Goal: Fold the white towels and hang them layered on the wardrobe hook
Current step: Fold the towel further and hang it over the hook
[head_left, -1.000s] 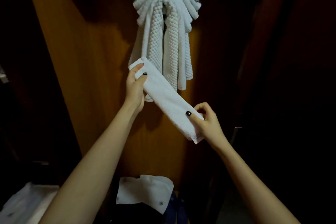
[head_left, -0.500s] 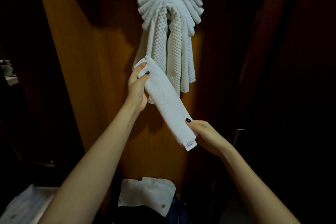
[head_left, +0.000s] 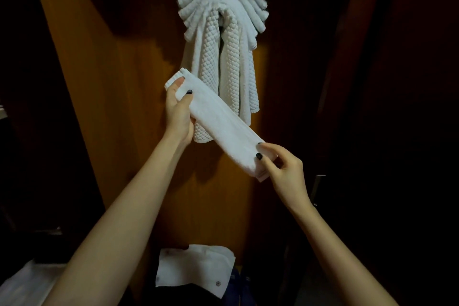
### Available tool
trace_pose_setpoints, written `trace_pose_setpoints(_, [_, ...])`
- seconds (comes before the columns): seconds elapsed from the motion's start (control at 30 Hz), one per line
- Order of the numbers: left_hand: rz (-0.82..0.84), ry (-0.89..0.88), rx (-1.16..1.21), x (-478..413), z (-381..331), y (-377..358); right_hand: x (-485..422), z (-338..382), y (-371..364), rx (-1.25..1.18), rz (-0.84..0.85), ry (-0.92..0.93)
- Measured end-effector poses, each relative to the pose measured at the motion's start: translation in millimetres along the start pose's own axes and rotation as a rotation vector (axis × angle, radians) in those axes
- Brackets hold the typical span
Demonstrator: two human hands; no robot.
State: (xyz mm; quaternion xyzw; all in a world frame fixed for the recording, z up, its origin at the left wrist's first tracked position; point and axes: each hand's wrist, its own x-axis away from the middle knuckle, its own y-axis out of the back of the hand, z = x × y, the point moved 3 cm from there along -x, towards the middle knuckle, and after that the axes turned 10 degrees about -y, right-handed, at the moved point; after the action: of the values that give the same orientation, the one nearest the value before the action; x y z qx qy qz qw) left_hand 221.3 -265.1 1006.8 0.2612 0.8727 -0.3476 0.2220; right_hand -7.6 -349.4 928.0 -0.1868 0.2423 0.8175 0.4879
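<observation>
A white towel (head_left: pixel 218 123) folded into a long narrow strip slants from upper left to lower right in front of me. My left hand (head_left: pixel 177 113) grips its upper end, thumb across the top. My right hand (head_left: pixel 283 169) pinches the lower end between thumb and fingers. Behind it, several white towels (head_left: pixel 223 20) hang layered over a hook on the wooden wardrobe panel (head_left: pixel 104 107); the hook itself is hidden under them. The innermost one has a waffle texture.
A white cloth with buttons (head_left: pixel 196 268) lies low in the wardrobe over dark clothes. More white fabric (head_left: pixel 24 283) shows at the bottom left. A dark wardrobe door (head_left: pixel 397 107) stands to the right, with a metal handle (head_left: pixel 316 186) near my right wrist.
My right hand has shifted from under the towel's lower end to pinching it from the side, covering the label. The strip lies a little flatter. My left hand keeps its grip.
</observation>
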Motion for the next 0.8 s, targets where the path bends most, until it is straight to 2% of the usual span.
trace_pose_setpoints(0.07, [0.028, -0.009, -0.021, 2, 6, -1, -3, -3, 0, 0.082, -0.01, -0.037])
trace_pose_setpoints(0.2, [0.035, -0.002, -0.042, 4, 17, -1, -3, -7, 2, 0.049, -0.007, -0.178])
trace_pose_setpoints(0.3, [0.035, -0.015, -0.159, 2, 22, 6, -4, -7, 7, 0.04, 0.007, -0.215])
trace_pose_setpoints(0.5, [0.113, -0.056, -0.485, 11, 37, 21, -6, 4, 19, 0.187, -0.022, -0.102])
trace_pose_setpoints(0.7, [0.141, -0.019, -0.601, 23, 54, 28, -9, 13, 23, 0.231, -0.095, -0.045])
trace_pose_setpoints(0.77, [0.138, -0.027, -0.563, 22, 55, 27, -12, 8, 25, 0.149, -0.06, -0.127])
trace_pose_setpoints(0.8, [0.125, -0.019, -0.524, 21, 54, 26, -15, 1, 26, 0.071, 0.036, -0.226])
